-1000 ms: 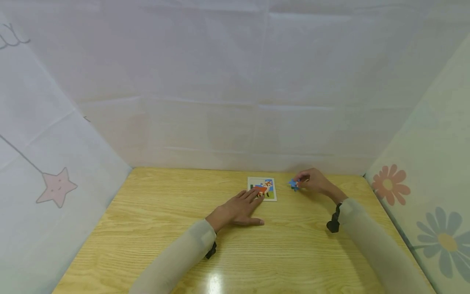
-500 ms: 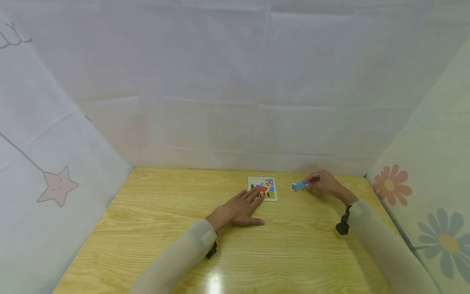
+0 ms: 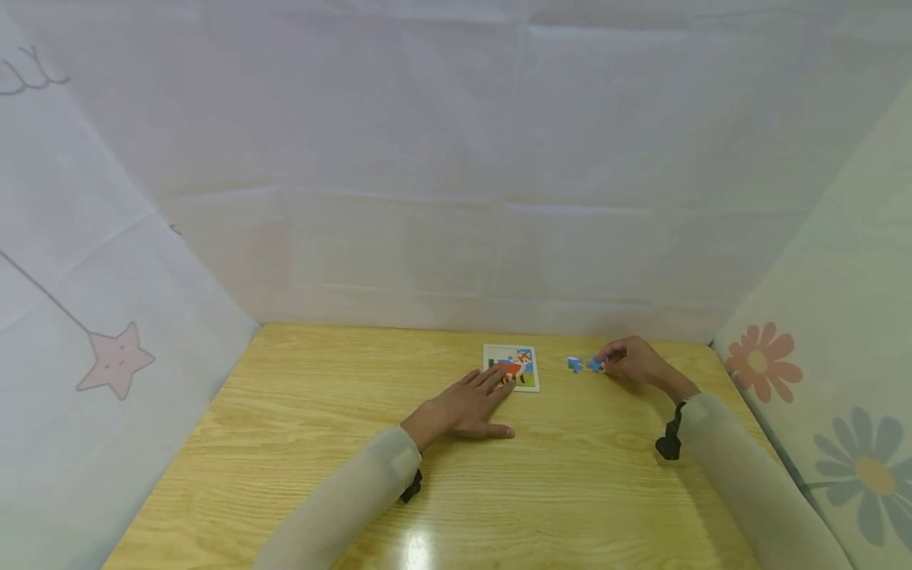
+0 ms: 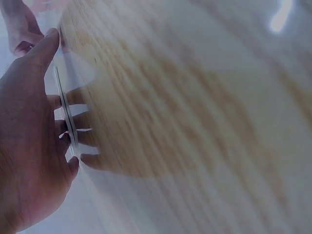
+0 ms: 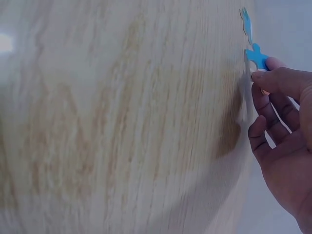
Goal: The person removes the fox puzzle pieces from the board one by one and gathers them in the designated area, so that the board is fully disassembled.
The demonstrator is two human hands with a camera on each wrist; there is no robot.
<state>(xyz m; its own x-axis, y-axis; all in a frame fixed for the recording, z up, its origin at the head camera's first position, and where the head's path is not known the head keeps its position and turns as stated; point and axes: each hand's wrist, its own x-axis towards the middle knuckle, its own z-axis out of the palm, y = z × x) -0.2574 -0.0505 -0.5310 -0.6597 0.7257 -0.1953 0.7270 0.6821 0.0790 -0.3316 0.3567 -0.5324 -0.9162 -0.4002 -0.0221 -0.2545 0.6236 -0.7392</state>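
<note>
A square puzzle board showing a fox lies near the table's back edge. My left hand rests with spread, straight fingers over its lower left part and hides some of the picture. In the left wrist view those fingers reach the thin edge of the board. To the right, my right hand pinches a blue jigsaw piece between thumb and fingertips, just at the tabletop. Another jigsaw piece, blue with white and green, lies flat left of the pinched one, a small gap apart.
The wooden table meets a pale fabric wall right behind the board and pieces. Fabric walls also stand at both sides, printed with a star and flowers.
My right hand has moved right with its jigsaw piece. The other piece, bunched against it before, now lies separate to the left. My left hand has stayed on the board.
</note>
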